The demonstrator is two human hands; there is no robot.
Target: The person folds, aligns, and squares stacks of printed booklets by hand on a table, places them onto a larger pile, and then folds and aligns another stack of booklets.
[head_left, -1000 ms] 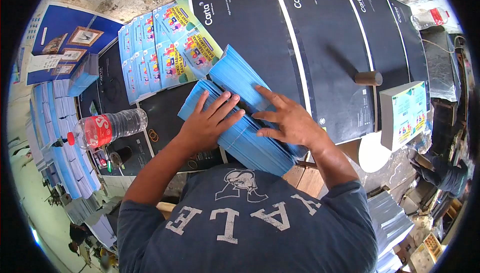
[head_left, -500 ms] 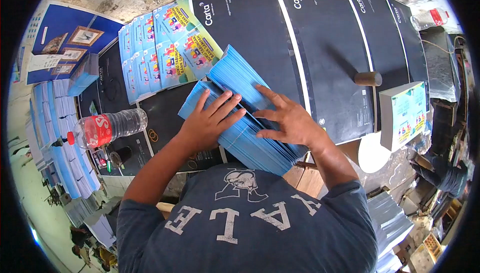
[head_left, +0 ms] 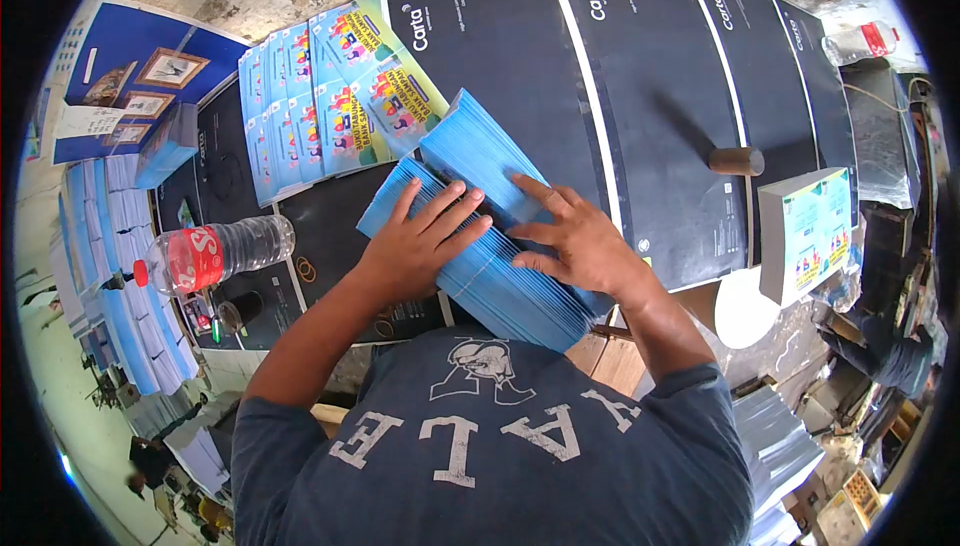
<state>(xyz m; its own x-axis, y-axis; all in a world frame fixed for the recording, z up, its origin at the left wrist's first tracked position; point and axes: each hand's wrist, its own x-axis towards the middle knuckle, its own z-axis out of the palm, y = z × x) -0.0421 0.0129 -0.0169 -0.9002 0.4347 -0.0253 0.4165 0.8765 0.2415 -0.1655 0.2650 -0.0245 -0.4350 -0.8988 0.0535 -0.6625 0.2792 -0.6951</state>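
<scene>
Two long rows of thin blue booklets lie side by side at a slant on the black table. My left hand [head_left: 415,244] rests with spread fingers on the near row [head_left: 510,286], its fingertips by the gap between the rows. On the far row [head_left: 475,151] lies the index finger of my right hand [head_left: 572,238]; its other fingers are apart and reach over the gap and the near row. Neither hand is closed around anything. Printed cover sheets [head_left: 340,96] overlap in a spread beyond the rows, at the left.
A plastic bottle with a red label [head_left: 225,254] lies at the left, near rubber bands [head_left: 306,270] and a dark cup [head_left: 240,314]. To the right are a short cylinder [head_left: 736,161] and a thick printed stack [head_left: 805,236]. More paper stacks [head_left: 130,276] stand far left.
Both hands stay nearly where they were on the blue rows. The right thumb and fingers have shifted slightly over the near row, whose right end looks more closely packed than half a second ago.
</scene>
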